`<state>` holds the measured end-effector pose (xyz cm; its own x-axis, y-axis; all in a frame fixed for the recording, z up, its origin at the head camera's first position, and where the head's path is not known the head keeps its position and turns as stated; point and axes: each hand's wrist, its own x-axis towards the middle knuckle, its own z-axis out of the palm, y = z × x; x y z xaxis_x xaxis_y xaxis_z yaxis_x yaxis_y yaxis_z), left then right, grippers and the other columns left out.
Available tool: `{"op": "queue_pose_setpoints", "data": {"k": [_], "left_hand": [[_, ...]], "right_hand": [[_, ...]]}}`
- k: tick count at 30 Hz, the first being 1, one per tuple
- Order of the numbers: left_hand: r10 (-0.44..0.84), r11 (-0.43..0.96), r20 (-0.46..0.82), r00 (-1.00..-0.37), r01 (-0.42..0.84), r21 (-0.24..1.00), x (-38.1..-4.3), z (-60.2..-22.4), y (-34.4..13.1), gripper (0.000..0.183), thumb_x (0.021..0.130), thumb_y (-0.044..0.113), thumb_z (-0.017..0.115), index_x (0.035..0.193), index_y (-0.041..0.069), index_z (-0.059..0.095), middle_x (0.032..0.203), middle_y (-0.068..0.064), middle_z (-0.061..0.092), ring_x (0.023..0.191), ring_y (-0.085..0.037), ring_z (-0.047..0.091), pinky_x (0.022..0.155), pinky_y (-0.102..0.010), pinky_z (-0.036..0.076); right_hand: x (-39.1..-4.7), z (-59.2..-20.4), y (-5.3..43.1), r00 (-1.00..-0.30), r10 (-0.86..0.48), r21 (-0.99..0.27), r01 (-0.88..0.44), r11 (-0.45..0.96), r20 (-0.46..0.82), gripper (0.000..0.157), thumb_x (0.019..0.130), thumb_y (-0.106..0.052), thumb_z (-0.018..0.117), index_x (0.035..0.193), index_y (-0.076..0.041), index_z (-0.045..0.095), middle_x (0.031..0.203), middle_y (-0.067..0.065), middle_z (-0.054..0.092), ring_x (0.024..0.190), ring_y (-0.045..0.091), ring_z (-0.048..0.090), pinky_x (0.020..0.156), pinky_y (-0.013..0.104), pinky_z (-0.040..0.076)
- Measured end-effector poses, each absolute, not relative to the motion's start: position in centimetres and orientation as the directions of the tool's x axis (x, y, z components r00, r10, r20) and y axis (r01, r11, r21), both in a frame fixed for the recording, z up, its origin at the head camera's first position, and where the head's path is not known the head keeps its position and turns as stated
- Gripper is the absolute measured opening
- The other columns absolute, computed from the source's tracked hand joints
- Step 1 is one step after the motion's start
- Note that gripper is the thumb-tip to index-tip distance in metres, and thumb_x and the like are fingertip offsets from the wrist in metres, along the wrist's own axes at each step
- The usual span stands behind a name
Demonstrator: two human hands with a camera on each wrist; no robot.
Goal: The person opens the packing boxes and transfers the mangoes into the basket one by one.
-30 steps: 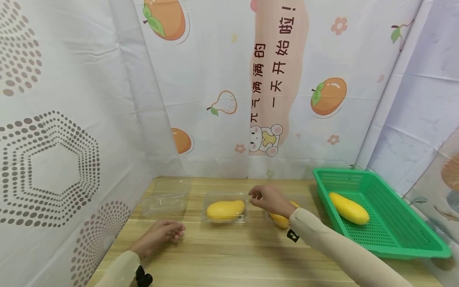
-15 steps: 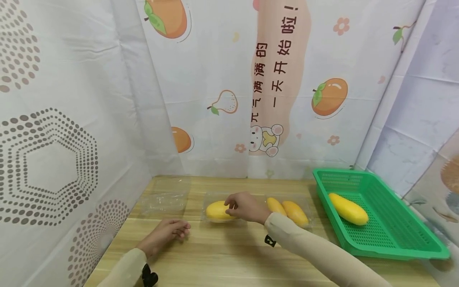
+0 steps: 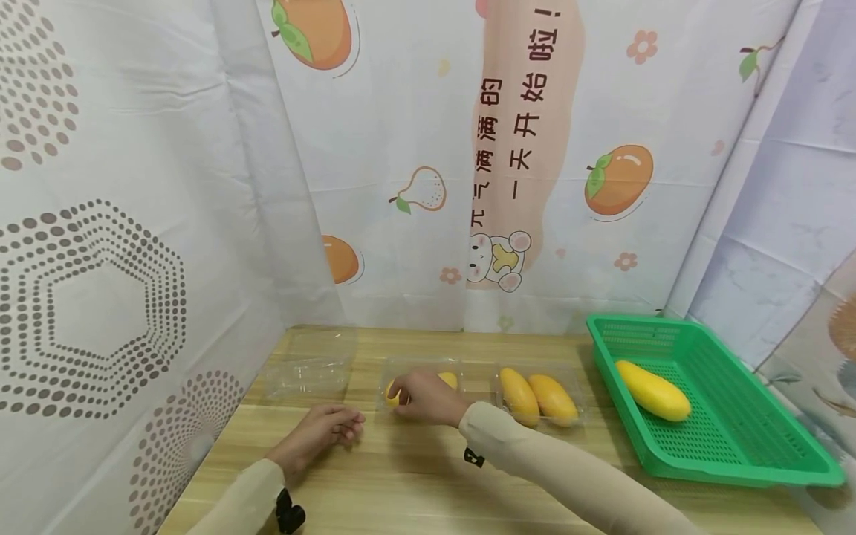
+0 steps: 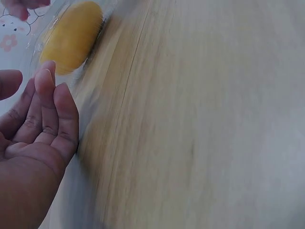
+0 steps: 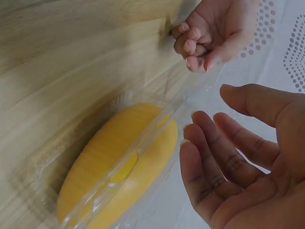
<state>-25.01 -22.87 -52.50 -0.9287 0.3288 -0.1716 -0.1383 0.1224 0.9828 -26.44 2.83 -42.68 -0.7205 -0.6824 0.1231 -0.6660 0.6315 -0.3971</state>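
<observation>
In the head view my right hand [image 3: 428, 397] is above a clear plastic box [image 3: 421, 361] in the middle, partly hiding the yellow mango [image 3: 446, 380] inside it. The right wrist view shows that mango [image 5: 119, 162] lying lengthwise behind the see-through wall. Beside it, thumb and fingers are spread apart with a gap between them, holding nothing. My left hand [image 3: 319, 435] stays low over the wooden table, in front of the left clear box [image 3: 307, 377]. Palm sideways and fingers loosely bent, it holds nothing in the left wrist view.
To the right, another clear box [image 3: 576, 371] contains two mangoes, one [image 3: 519, 397] leaning beside the other [image 3: 553, 400]. A green basket [image 3: 742, 473] at the far right has one long yellow fruit [image 3: 653, 391] in it. Printed curtains [image 3: 401, 260] close off the back and sides.
My right hand has moved left from near the right box to over the middle box, uncovering the two mangoes. The left hand has shifted slightly right.
</observation>
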Motion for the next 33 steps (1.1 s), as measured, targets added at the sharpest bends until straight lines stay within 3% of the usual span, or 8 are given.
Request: {"op": "queue_pose_setpoints", "data": {"k": [15,21,25,28,30,33], "left_hand": [[0.355,0.063,-0.164,-0.920,-0.151,0.986,-25.9,-53.0,-21.4,0.043,0.093,0.031,0.061,0.113,-0.007,0.062,0.100,-0.015,0.066,0.085,-0.019,0.060,0.078,-0.032,0.051],[0.357,0.027,-0.143,-0.923,-0.143,0.989,-26.0,-52.9,-20.9,0.037,0.094,0.026,0.060,0.112,-0.006,0.063,0.102,-0.017,0.065,0.084,-0.017,0.059,0.076,-0.028,0.051],[0.353,0.021,-0.139,-0.925,-0.140,0.990,-26.0,-52.7,-20.7,0.037,0.094,0.026,0.059,0.113,-0.006,0.062,0.103,-0.019,0.064,0.083,-0.016,0.058,0.074,-0.027,0.051],[0.345,0.024,-0.143,-0.927,-0.144,0.989,-26.0,-52.6,-20.5,0.037,0.093,0.026,0.061,0.113,-0.006,0.062,0.103,-0.019,0.064,0.082,-0.016,0.058,0.074,-0.027,0.051],[0.342,0.022,-0.145,-0.928,-0.146,0.989,-26.0,-52.6,-20.3,0.037,0.093,0.025,0.062,0.113,-0.006,0.063,0.102,-0.019,0.064,0.081,-0.016,0.058,0.073,-0.027,0.051],[0.345,0.010,-0.140,-0.928,-0.145,0.989,-26.1,-52.9,-20.1,0.037,0.092,0.024,0.064,0.112,-0.007,0.062,0.099,-0.017,0.065,0.080,-0.015,0.058,0.072,-0.027,0.051]], "right_hand": [[-26.5,-43.9,0.8,-0.731,-0.674,-0.310,-0.669,0.675,0.108,0.027,0.082,-0.019,0.075,0.108,-0.010,0.072,0.088,-0.001,0.071,0.068,0.000,0.058,0.061,0.016,0.047],[-26.1,-43.7,0.7,-0.719,-0.689,-0.290,-0.679,0.674,0.083,0.024,0.082,-0.019,0.074,0.104,-0.011,0.074,0.075,-0.008,0.068,0.059,-0.003,0.053,0.055,0.014,0.044],[-26.0,-43.8,0.4,-0.726,-0.683,-0.310,-0.669,0.675,0.078,0.021,0.083,-0.018,0.072,0.102,-0.010,0.075,0.080,-0.005,0.070,0.063,-0.001,0.057,0.057,0.016,0.047],[-26.2,-44.2,0.1,-0.723,-0.682,-0.296,-0.679,0.671,0.112,0.014,0.085,-0.017,0.071,0.095,-0.010,0.076,0.085,-0.003,0.072,0.063,0.000,0.059,0.058,0.016,0.048],[-26.4,-44.4,-0.1,-0.715,-0.684,-0.262,-0.695,0.670,0.145,0.009,0.086,-0.017,0.069,0.085,-0.011,0.077,0.079,-0.004,0.070,0.059,0.000,0.055,0.054,0.017,0.046],[-26.6,-44.8,-0.5,-0.701,-0.684,-0.189,-0.713,0.675,0.202,0.016,0.087,-0.020,0.070,0.072,-0.014,0.074,0.068,-0.008,0.064,0.052,0.001,0.046,0.049,0.017,0.041]]}}
